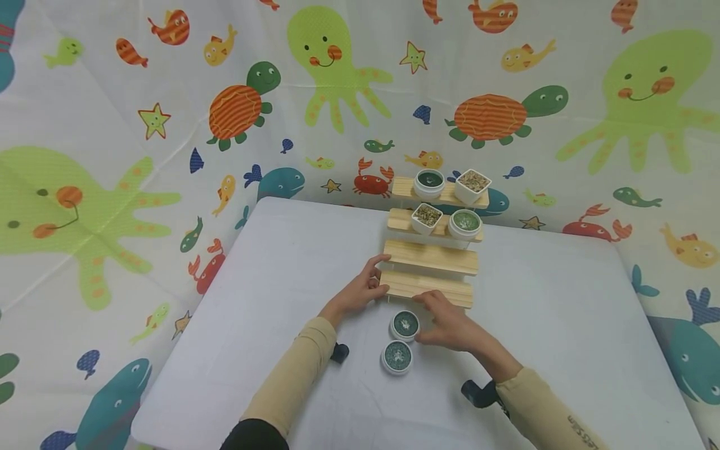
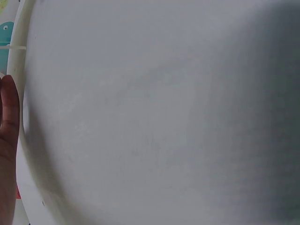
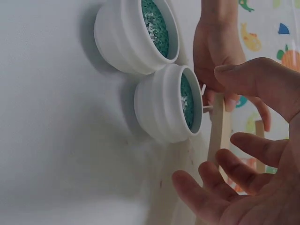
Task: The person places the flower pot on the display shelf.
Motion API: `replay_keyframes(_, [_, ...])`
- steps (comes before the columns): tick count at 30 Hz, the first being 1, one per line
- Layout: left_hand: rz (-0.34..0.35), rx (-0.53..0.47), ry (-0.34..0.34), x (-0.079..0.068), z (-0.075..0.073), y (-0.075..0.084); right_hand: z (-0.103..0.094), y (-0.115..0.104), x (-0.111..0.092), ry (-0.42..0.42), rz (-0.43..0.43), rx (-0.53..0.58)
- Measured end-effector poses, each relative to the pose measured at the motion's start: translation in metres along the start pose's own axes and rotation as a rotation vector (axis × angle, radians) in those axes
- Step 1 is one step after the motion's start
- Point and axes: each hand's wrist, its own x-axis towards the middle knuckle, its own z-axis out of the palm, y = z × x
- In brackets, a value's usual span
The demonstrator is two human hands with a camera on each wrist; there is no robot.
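Observation:
A stepped wooden shelf [image 1: 430, 258] stands near the back of the white table. My left hand [image 1: 360, 290] grips its left side, with fingers at the ends of the two lower steps; the left wrist view catches only part of that hand [image 2: 8, 126]. My right hand [image 1: 450, 322] is at the front edge of the lowest step, beside a round white pot [image 1: 405, 325] of dark green grains. In the right wrist view its fingers [image 3: 253, 145] are spread and loosely bent, apart from that pot [image 3: 161, 105]. Another such pot [image 1: 397, 357] sits just in front.
The top step carries a round pot [image 1: 430, 183] of dark green and a square pot [image 1: 473, 186] of tan bits. One step down are a square pot [image 1: 427, 218] and a round green-filled pot [image 1: 464, 224]. Behind hangs a sea-animal curtain [image 1: 360, 75].

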Motion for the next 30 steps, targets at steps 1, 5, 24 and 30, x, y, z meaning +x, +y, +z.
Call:
replay_keyframes(1, [-0.002, 0.001, -0.001, 0.0, 0.0, 0.0, 0.001, 0.0, 0.0, 0.002, -0.003, 0.001])
replay_keyframes(5, [-0.003, 0.0, 0.0, 0.0, 0.0, 0.0, 0.003, -0.001, -0.001, 0.006, -0.005, -0.001])
replay_keyframes(24, [-0.002, -0.002, 0.032, 0.011, 0.006, -0.04, 0.012, -0.003, 0.003, -0.009, -0.008, -0.018])
replay_keyframes(30, [-0.02, 0.009, 0.032, 0.011, 0.005, -0.039, 0.015, -0.003, 0.003, -0.024, 0.0, -0.01])
